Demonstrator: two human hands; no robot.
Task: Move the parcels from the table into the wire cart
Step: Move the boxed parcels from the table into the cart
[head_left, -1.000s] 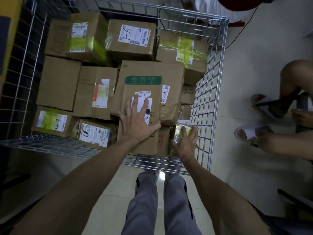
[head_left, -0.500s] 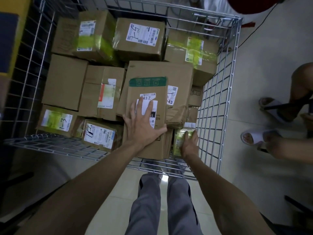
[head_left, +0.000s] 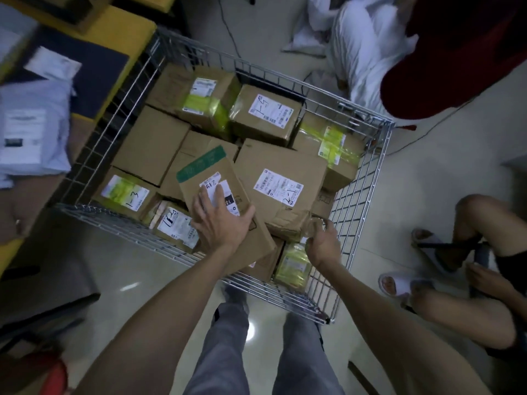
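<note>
— Parcels (head_left: 151, 143) in brown cardboard, where do we see them?
— We see nearly all of them inside the wire cart (head_left: 362, 181), packed close side by side and partly one on another. Several carry white labels with handwritten marks: a box marked 1-3 (head_left: 125, 192) and a box marked 1-4 (head_left: 175, 223) at the near left, a box marked 1-5 (head_left: 266, 114) at the far side, and a large box marked 2-1 (head_left: 281, 181) in the middle.
— And what do our hands do?
— Our left hand (head_left: 219, 220) lies flat on a flat box (head_left: 205, 166) that has a green band at its far end. The fingers are straight and spread over its label, and the thumb reaches toward its right edge. This box lies slanted on top of the others, near the front of the cart.
— And the other one?
— Our right hand (head_left: 323, 240) is above the near right corner of the cart, with fingers curled, just over a small parcel (head_left: 293, 266) wrapped in yellow-green tape. Whether it holds something, we cannot tell; the picture is blurred there.
— Is something on the worktop?
— The yellow worktop (head_left: 122, 27) stands beside the left wall of the cart, and a pale plastic mailer (head_left: 31, 126) with a label lies on it. At the right we see the bare legs of another person, in white slippers (head_left: 399, 283).
</note>
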